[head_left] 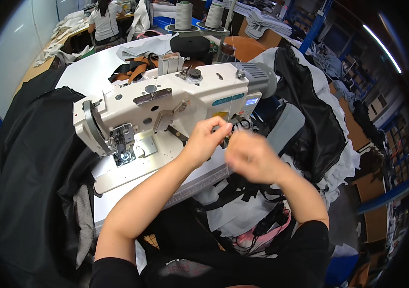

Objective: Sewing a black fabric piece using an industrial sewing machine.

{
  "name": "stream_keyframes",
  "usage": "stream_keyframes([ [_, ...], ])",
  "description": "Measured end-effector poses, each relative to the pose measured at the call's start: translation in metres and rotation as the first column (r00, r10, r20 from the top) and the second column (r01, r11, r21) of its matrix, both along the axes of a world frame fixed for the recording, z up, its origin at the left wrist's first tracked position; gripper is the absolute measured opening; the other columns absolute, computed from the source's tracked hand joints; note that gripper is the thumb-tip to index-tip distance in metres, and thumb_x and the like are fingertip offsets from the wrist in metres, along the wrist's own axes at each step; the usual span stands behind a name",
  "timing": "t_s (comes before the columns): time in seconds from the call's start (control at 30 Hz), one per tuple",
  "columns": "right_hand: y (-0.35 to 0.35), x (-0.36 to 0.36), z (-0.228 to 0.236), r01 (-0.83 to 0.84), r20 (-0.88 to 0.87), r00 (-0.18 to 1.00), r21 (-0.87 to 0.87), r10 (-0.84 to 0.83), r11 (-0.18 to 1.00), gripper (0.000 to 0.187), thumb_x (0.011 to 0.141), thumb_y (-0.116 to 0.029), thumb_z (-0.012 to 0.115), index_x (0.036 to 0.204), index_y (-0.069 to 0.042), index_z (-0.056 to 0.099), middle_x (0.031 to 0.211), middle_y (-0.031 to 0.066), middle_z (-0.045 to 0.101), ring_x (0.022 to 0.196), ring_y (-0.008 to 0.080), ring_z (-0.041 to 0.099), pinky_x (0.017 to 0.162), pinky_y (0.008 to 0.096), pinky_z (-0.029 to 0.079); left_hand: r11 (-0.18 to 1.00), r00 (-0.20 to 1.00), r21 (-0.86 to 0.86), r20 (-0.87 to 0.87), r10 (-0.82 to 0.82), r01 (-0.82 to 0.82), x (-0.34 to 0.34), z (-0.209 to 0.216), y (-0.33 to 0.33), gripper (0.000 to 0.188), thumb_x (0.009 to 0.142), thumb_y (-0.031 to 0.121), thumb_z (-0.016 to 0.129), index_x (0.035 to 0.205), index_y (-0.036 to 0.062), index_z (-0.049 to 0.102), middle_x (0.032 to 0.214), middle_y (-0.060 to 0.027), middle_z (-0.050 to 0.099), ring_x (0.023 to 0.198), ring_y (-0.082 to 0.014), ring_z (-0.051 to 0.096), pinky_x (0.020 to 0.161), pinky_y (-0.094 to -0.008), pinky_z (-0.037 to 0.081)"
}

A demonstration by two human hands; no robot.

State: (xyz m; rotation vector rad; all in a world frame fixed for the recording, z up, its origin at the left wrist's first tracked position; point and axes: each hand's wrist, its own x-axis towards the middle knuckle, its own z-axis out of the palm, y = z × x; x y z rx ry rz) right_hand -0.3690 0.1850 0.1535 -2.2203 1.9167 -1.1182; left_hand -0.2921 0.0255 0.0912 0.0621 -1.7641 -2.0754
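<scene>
My left hand (205,140) is raised in front of the right end of a white industrial sewing machine (197,89). Its thumb and forefinger are pinched together where a fine pale thread (231,103) comes down from above. Close beside it, my right hand (252,156) is smeared by motion, its fingers curled; what they hold, if anything, I cannot make out. Something small between the two hands is too blurred to name. The machine's needle area (123,144) stands at the left, apart from both hands. Two cones of grey thread (183,17) (214,16) stand behind the machine.
Black sheet material (31,163) hangs over the table's left side. More black material (310,115) and grey pieces lie at the right. A ruler strip (199,185) edges the table near me. A person (106,21) sits at the far left; shelves line the right.
</scene>
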Motion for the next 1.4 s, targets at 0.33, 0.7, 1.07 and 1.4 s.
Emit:
stream_keyframes([
  [0.33,-0.074,-0.079,0.023,0.336,0.795,0.453,0.267,-0.404,0.903,0.015,0.098,-0.015,0.063,0.098,0.0,0.061,0.085,0.0024,0.059,0.068,0.0124,0.056,0.058,0.0295,0.047,0.627,0.955,-0.73,-0.124,0.268,-0.271,0.11,-0.044,0.007,0.015,0.091,0.015,0.067,0.083,0.0017,0.066,0.078,-0.0146,0.064,0.071,-0.0336,0.064,0.063,-0.0406,0.05],
  [0.7,-0.169,-0.048,0.091,0.299,-0.571,0.815,0.271,-0.097,0.915,0.007,0.086,-0.008,0.063,0.086,-0.001,0.065,0.084,0.0148,0.066,0.081,0.0337,0.065,0.074,0.0421,0.051,0.072,0.516,-0.889,-0.195,0.834,-0.452,0.277,-0.136,-0.025,0.009,0.087,0.006,0.066,0.079,0.0039,0.061,0.07,-0.0121,0.055,0.06,-0.031,0.056,0.055,-0.0401,0.043],
  [1.07,-0.163,-0.046,0.11,0.444,-0.707,0.705,0.373,-0.06,0.815,0.008,0.075,-0.008,0.069,0.081,-0.006,0.074,0.083,0.0078,0.066,0.086,0.0284,0.066,0.073,0.0395,0.052,0.016,0.539,-0.888,-0.264,0.8,-0.459,0.28,-0.134,-0.026,0.011,0.083,0.006,0.067,0.076,0.005,0.059,0.068,-0.0101,0.053,0.062,-0.0295,0.054,0.057,-0.0406,0.04],
  [1.4,-0.174,-0.044,0.111,0.197,-0.823,0.568,0.166,0.026,0.966,0.005,0.064,-0.01,0.071,0.061,-0.008,0.069,0.069,0.0026,0.059,0.087,0.0245,0.051,0.082,0.0364,0.036,0.0,0.532,-0.889,-0.275,0.801,-0.458,0.28,-0.136,-0.024,0.012,0.082,0.006,0.069,0.075,0.0057,0.058,0.068,-0.0095,0.051,0.062,-0.0291,0.053,0.058,-0.04,0.038],
])
